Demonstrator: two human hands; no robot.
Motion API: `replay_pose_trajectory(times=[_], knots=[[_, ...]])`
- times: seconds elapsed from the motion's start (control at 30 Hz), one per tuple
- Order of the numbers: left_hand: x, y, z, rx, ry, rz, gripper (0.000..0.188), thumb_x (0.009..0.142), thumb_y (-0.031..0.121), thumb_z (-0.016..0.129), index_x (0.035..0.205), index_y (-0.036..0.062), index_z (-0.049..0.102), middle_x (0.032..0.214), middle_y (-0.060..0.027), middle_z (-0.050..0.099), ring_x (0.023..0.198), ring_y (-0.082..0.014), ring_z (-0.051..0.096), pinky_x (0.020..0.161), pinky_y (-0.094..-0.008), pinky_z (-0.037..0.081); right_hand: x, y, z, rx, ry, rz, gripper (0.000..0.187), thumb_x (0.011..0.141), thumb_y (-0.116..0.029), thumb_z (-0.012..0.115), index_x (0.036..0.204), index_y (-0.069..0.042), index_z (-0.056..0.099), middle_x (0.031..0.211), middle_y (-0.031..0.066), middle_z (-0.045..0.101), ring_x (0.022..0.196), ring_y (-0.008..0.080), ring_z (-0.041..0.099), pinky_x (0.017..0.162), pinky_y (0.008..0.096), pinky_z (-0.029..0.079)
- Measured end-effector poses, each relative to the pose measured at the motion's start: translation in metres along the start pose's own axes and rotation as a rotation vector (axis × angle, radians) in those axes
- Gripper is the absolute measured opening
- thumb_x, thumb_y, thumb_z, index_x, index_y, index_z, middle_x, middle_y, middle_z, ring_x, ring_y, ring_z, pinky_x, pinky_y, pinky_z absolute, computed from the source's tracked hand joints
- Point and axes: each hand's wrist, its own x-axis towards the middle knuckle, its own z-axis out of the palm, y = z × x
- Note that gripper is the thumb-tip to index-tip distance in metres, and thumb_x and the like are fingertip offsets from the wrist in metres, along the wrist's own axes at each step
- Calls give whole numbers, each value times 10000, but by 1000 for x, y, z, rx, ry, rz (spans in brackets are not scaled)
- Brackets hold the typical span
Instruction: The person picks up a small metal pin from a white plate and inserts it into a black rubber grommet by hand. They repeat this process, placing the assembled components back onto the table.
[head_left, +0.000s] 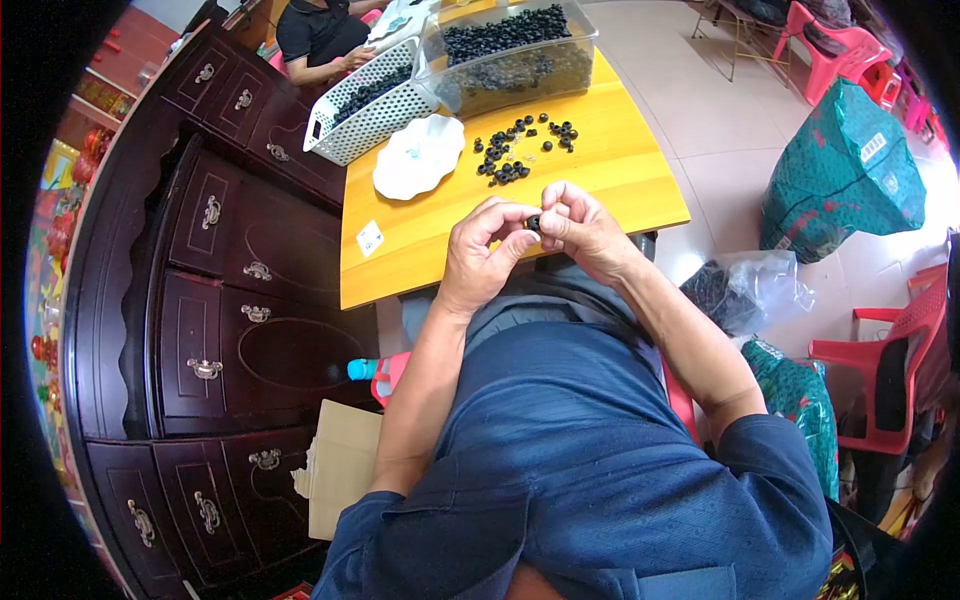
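Note:
Over the near edge of the yellow table my hands meet at the fingertips. Between the thumb and forefinger of my left hand (482, 252) is a small black round part (533, 222). My right hand (590, 238) is closed in a pinch right against that part; anything tiny inside its fingers is hidden. Just beyond the hands lies a loose ring of several black round parts (508, 172), with a few small clear bits among them. To their left rests a white scalloped plate (420, 157) with small pale pieces on it.
A clear bin (515, 75) and a white perforated basket (365, 105), both holding black parts, stand at the table's (620, 150) far side. Another person (320, 45) sits beyond. Dark cabinets (250, 300) line the left; teal bags (835, 175) and red chairs (890, 370) stand right.

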Motion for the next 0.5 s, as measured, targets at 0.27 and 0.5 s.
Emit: replay_pose_trajectory(times=[0.27,0.5], knots=[[-1,0,1,33,11,21,170,875,84,748,1014,9,683,831,-44,591,725,-134,568,683,-266,484,2,3,-5,65,-65,35,239,932,-181,747,1042,-135,540,922,-27,659,847,69,643,755,225,528],[-3,5,0,122,10,58,140,883,70,742,963,-10,660,841,-66,611,712,-160,638,647,-287,517,0,2,-4,53,-86,64,231,936,-157,738,1043,-128,535,930,-13,673,850,81,645,762,229,524]])
